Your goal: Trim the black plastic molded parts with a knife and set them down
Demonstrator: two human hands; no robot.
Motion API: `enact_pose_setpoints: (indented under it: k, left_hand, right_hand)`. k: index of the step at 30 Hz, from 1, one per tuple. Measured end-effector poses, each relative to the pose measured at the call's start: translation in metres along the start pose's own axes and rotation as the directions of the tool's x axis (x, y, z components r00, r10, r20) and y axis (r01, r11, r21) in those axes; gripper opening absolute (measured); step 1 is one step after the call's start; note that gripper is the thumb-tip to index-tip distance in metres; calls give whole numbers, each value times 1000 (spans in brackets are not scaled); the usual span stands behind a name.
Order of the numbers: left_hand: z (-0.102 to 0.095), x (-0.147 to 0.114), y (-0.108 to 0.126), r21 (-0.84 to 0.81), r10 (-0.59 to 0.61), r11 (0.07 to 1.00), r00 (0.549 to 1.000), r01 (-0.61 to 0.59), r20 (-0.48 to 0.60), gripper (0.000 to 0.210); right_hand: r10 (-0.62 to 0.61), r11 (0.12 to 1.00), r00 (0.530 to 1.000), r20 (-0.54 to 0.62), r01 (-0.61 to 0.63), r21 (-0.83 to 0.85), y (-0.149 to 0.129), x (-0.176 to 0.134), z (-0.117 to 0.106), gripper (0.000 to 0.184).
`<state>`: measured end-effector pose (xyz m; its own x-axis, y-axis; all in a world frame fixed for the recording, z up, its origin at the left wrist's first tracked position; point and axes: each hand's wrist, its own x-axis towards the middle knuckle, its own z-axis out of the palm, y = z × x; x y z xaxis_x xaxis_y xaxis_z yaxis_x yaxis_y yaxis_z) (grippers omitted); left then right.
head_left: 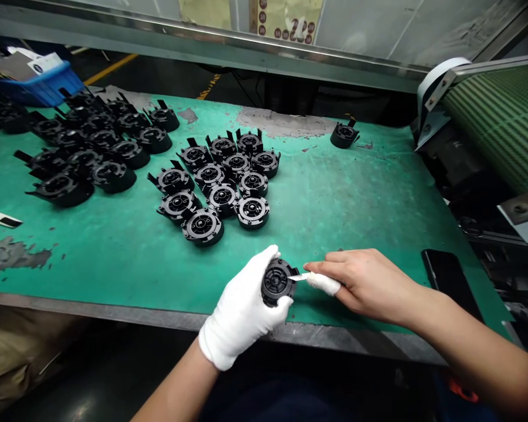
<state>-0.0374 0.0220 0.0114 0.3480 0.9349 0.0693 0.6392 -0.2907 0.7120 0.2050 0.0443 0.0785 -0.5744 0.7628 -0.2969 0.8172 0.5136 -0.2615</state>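
Note:
My left hand (246,308), in a white glove, is closed around a round black plastic part (276,282) near the table's front edge. Ribs and a hub show on the part's upturned face. My right hand (363,284) is bare except for a white wrap on the thumb. Between thumb and forefinger it pinches a small knife blade (298,276), whose tip reaches the right rim of the part. Whatever handle the blade has is hidden in the hand. Beyond my hands stands a group of similar black parts (222,198).
More black parts (110,174) crowd the left, near a blue bin (55,82). One black part (344,135) stands alone at the back right. A dark phone (449,275) lies by my right forearm. A green conveyor belt (506,117) borders the right; a white strip (0,217) lies left.

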Motion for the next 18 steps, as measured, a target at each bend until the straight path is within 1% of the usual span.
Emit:
enact_pose_setpoints:
  k: [3,4,5,6,7,8,9,10,11,12,14,16,18]
  left_hand:
    - [-1,2,0,-6,-4,1000,1000,4,3,75]
    - [-1,3,0,-9,-5,1000,1000,5,2,75]
    - [-1,3,0,-12,-3,1000,1000,3,5,75]
    - [-1,3,0,-14,1,1000,1000,-1,9,76]
    - [-2,4,0,-16,3,1000,1000,-3,12,76]
    - [-3,4,0,-18,6,1000,1000,-5,18,76]
    - [-3,3,-1,-21,8,1000,1000,-7,25,77]
    - [-4,3,-1,-27,11,1000,999,-10,32,79]
    - [-5,3,-1,-33,15,999,999,-14,39,81]
    - [-6,2,-2,-38,23,999,999,-21,47,83]
    - [-6,1,-1,-42,34,999,998,-31,57,84]
    - [-6,0,-1,-35,19,999,999,-17,48,80]
    - [-5,-2,-1,-33,-9,999,999,10,34,78]
  right_hand:
    - [11,1000,1000,-28,-12,-28,-1,1,5,49]
    - [35,999,998,-49,-37,-34,3,1,7,49]
    - [89,995,992,-85,-92,-38,8,1,9,48]
    - [167,984,977,-134,-174,-41,17,1,11,47]
    - [277,956,939,-202,-290,-36,27,0,12,46]
    - [376,918,889,-261,-396,-27,39,-3,13,45]
    - [439,886,846,-301,-464,-13,51,-6,13,43]
    - [479,863,813,-331,-505,9,60,-10,15,43]
    - [496,855,794,-352,-518,36,66,-14,17,43]
    - [495,859,791,-360,-507,67,69,-18,20,43]
    - [461,886,814,-354,-447,124,60,-27,31,42]
    - [395,918,854,-340,-349,191,40,-34,46,43]
    - [322,928,885,-336,-224,299,17,-40,60,46]
